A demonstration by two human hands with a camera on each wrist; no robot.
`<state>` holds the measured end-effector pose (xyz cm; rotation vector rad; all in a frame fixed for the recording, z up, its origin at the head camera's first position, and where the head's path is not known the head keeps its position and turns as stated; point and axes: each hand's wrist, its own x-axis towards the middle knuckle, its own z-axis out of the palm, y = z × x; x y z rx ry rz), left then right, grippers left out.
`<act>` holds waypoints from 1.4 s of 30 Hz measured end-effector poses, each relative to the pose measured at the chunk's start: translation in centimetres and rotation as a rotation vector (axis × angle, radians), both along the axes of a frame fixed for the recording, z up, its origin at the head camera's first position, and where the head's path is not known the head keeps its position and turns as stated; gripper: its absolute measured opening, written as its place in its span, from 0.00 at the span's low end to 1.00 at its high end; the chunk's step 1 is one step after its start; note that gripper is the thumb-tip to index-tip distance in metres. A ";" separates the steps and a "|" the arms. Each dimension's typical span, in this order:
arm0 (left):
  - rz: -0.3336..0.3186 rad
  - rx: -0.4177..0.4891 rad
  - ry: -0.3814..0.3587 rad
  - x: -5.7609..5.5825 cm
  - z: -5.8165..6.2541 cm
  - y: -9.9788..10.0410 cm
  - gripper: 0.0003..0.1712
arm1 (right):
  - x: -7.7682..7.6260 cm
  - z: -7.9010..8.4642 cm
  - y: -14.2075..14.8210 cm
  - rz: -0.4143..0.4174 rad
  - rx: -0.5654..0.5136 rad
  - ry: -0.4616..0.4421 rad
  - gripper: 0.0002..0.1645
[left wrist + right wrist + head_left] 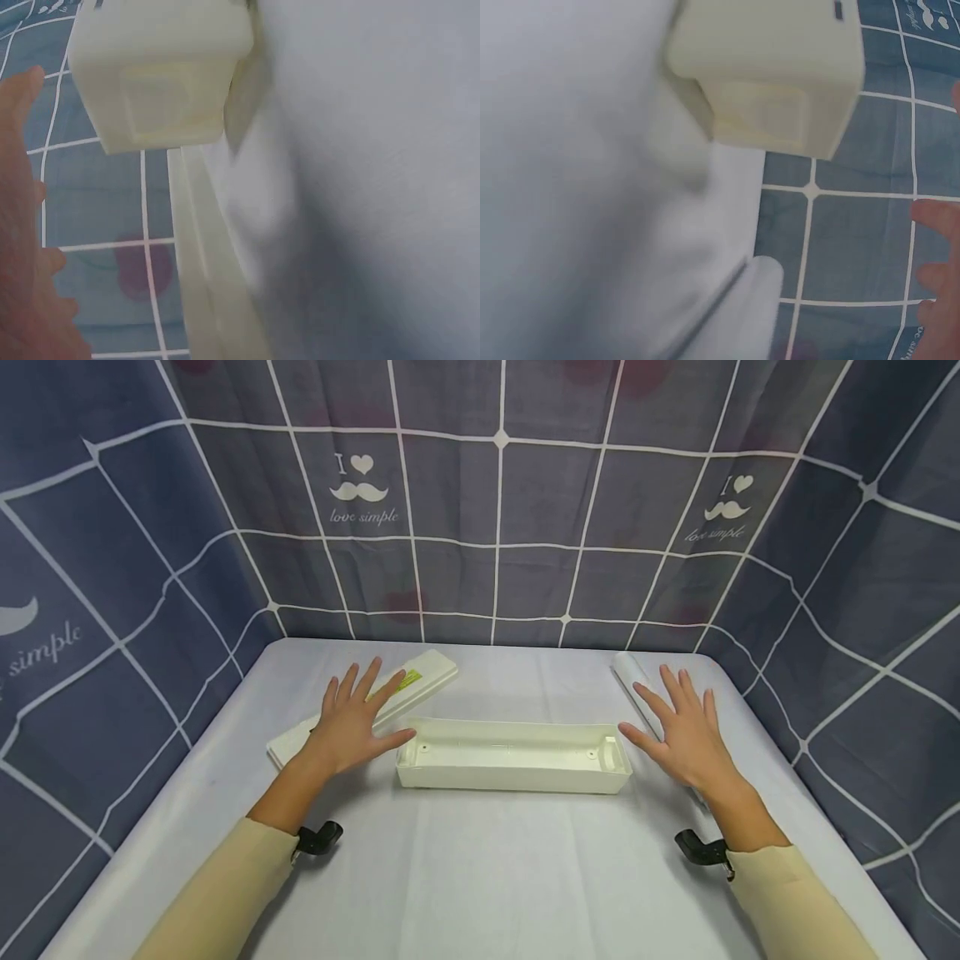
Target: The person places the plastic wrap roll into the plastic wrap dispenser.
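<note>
Nearest to my head camera are the two beige sleeves (225,889), each with a small black device (321,838) at the cuff. The fingers of the left hand (347,735) and of the right hand (688,742) are spread and released; they grasp nothing. Between them, the long cream tray (510,778) sits on the white counter (487,877), hollow side up. The left hand partly hides a flat white panel (432,673); the right hand, a narrow white piece (628,672). I judge the step is a free-handed pause around the tray; the next move would call for closing fingers on one part, gently.
</note>
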<state>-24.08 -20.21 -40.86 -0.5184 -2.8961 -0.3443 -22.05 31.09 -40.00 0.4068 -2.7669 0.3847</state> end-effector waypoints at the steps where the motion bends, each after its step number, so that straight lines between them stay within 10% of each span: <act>1: -0.005 0.014 0.005 0.2 -0.1 0.1 0.55 | 0.3 -0.2 0.0 0.002 -0.009 0.007 0.46; 17: -0.122 0.356 -0.109 1.9 -2.1 2.1 0.53 | 4.0 -4.4 1.3 -0.023 -0.286 0.134 0.41; 42: -0.157 0.826 -0.436 2.7 -3.5 3.0 0.63 | 6.9 -3.6 3.2 -0.391 -0.584 0.026 0.39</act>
